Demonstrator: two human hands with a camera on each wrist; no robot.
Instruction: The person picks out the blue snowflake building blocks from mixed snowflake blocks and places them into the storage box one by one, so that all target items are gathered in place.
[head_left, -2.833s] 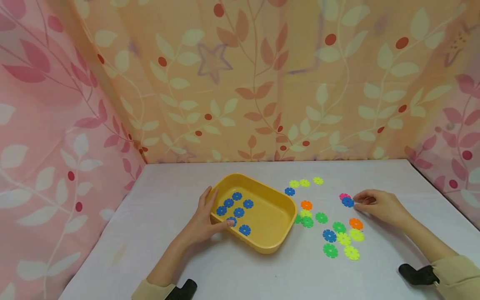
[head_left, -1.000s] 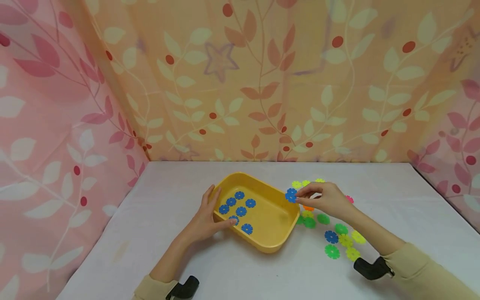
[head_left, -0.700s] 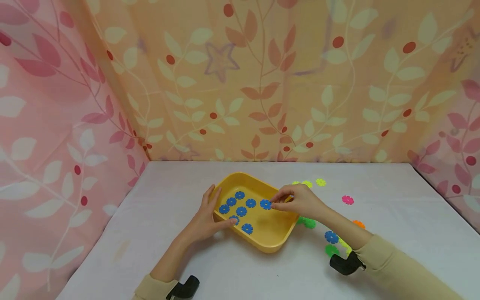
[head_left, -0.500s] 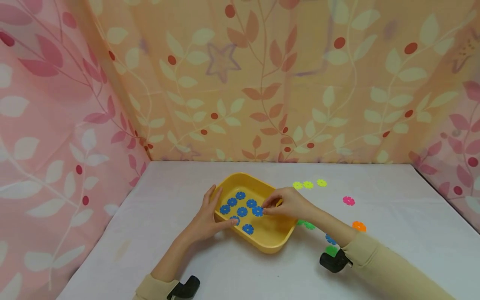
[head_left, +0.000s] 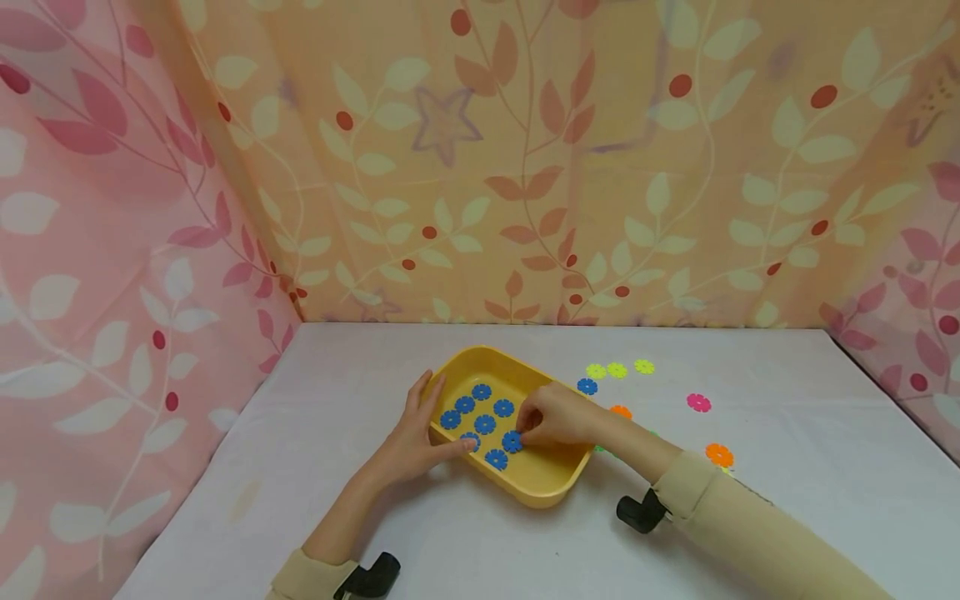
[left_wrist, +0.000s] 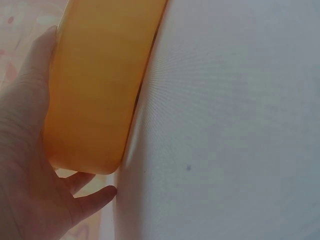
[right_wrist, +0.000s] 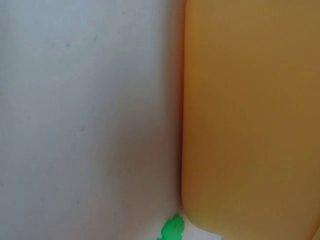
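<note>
A yellow plastic tub (head_left: 547,475) stands at an angle on the table, several blue snowflake discs lying flat on its floor. My left hand (head_left: 408,437) grips its left end, thumb over the near rim and fingers along the outer wall; the left wrist view shows the hand (left_wrist: 30,165) against the tub's side. Reaching over the right side of the tub, my right hand (head_left: 562,414) pinches the edge of a blue snowflake disc (head_left: 512,442) close over the floor. The right wrist view shows only the tub's wall (right_wrist: 250,120), with that hand hidden.
Right of the tub lie loose discs: several yellow (head_left: 617,370), a blue one (head_left: 587,386), a pink one (head_left: 698,403) and orange ones (head_left: 719,455). My right forearm hides others, and a green disc (right_wrist: 173,229) lies by the tub's corner. A floral curtain (head_left: 480,208) closes off the back.
My right hand has picked up a blue disc from beside the pink one, carried it left over the rim and lowered it into the tub. My left hand has stayed on the tub.
</note>
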